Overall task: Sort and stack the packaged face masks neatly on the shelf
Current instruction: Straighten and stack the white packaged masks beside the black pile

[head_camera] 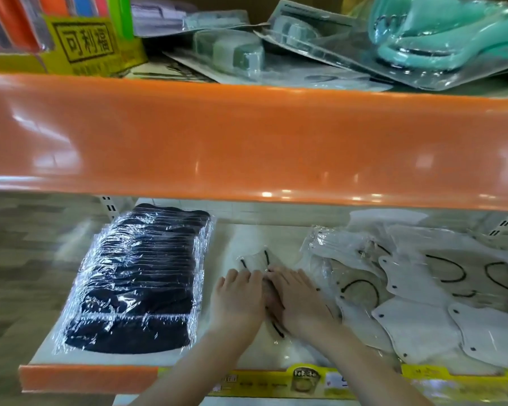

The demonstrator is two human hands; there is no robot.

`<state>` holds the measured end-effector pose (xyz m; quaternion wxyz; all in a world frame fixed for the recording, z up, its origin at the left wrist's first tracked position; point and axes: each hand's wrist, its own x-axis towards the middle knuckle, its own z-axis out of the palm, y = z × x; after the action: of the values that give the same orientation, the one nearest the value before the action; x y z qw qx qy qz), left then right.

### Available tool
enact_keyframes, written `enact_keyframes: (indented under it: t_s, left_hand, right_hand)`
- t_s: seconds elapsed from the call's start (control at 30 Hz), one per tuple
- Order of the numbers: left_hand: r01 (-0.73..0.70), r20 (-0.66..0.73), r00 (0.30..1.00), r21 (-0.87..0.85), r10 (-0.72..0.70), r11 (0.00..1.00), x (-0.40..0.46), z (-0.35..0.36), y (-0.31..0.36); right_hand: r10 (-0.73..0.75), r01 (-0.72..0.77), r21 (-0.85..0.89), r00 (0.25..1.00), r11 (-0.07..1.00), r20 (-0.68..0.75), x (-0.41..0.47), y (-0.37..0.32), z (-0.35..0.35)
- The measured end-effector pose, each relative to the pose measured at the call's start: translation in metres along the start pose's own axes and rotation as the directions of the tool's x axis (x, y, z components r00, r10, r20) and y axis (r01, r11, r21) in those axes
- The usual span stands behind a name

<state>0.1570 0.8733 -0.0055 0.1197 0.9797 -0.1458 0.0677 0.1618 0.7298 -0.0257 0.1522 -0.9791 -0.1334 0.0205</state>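
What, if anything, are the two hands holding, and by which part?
Nothing is gripped. The left hand and right hand lie flat, fingers straight, pressing the middle of a clear-wrapped white face mask packet on the white shelf.

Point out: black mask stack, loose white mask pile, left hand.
black mask stack (135, 276), head view, middle of wrapped top.
loose white mask pile (416, 326), head view, one white mask.
left hand (238, 300), head view, back of hand.

I see both bare forearms rising from the bottom centre of the frame and converging at lower centre. My bare left hand (237, 300) lies palm down, fingers straight and together. My bare right hand (298, 298) lies flat just beside it, fingertips touching the left's
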Motion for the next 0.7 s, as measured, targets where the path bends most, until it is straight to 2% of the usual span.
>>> enact_keyframes:
  t_s: [0.07,0.17,0.23,0.4,0.5,0.63,0.7]
  left_hand:
    - [-0.040,-0.034,0.999,0.009,0.040,0.999,0.010,-0.001,-0.005]
    - [-0.010,0.048,0.999,-0.018,0.011,1.000,0.014,0.004,-0.010]
    - [-0.007,0.093,0.996,-0.021,0.009,1.000,0.016,0.012,-0.015]
    - [0.020,0.052,0.998,0.061,-0.023,0.998,0.021,0.016,-0.021]
    - [0.040,-0.008,0.999,0.114,-0.040,0.993,0.025,0.020,-0.026]
    - [0.162,0.078,0.983,0.068,-0.167,0.985,0.022,0.016,-0.018]
    - [0.196,0.050,0.979,0.027,-0.197,0.980,0.018,0.018,-0.016]
  right_hand:
    - [-0.039,0.040,0.030,0.999,0.999,-0.019,-0.002,0.002,-0.001]
    - [-0.063,0.063,0.001,0.995,0.998,-0.081,-0.009,0.005,-0.005]
    - [-0.032,0.030,-0.029,0.996,0.999,-0.078,-0.014,0.006,-0.007]
    - [0.066,-0.082,-0.111,0.988,0.990,-0.138,-0.014,0.018,-0.010]
    - [0.095,-0.098,-0.121,0.995,0.988,-0.028,-0.015,0.025,-0.020]
    - [0.124,-0.123,-0.155,0.992,0.980,-0.003,-0.019,0.026,-0.035]
    - [0.093,-0.093,-0.163,0.996,0.982,-0.006,-0.017,0.020,-0.036]
